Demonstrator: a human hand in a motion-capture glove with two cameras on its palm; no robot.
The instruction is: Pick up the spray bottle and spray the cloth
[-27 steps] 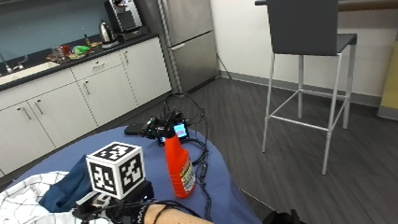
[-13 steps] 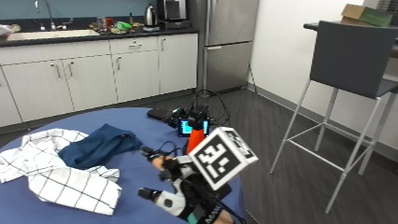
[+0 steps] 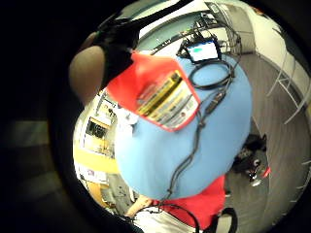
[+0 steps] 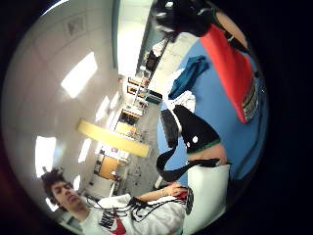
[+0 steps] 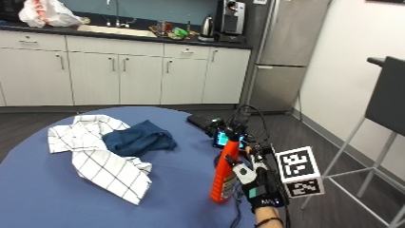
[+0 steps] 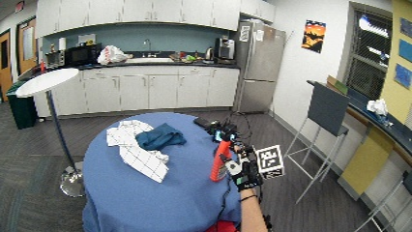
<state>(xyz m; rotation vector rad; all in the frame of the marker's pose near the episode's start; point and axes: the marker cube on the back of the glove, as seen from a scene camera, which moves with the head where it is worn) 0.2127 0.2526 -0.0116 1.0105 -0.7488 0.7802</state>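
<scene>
The gloved right hand (image 5: 254, 178) was wrapped around the upright red spray bottle (image 5: 225, 172), standing on the blue surface (image 5: 76, 199) near its right edge, nozzle aimed left toward the checked cloth (image 5: 101, 159) lying well apart.

A: Light level?
B: Bright, even, from overhead. Ceiling panels (image 4: 80, 73) glare white in the thumb-side palm view, high above the grip (image 5: 254, 179).
A: Shadows?
B: Soft only. A small one on the desk (image 5: 51, 199) at the base of the spray bottle (image 5: 221, 180) the grip holds, and a faint one under the checked cloth (image 5: 101, 156) well left of the grip.
A: Other sources?
B: A window (image 6: 372, 53), far right of the grip.
</scene>
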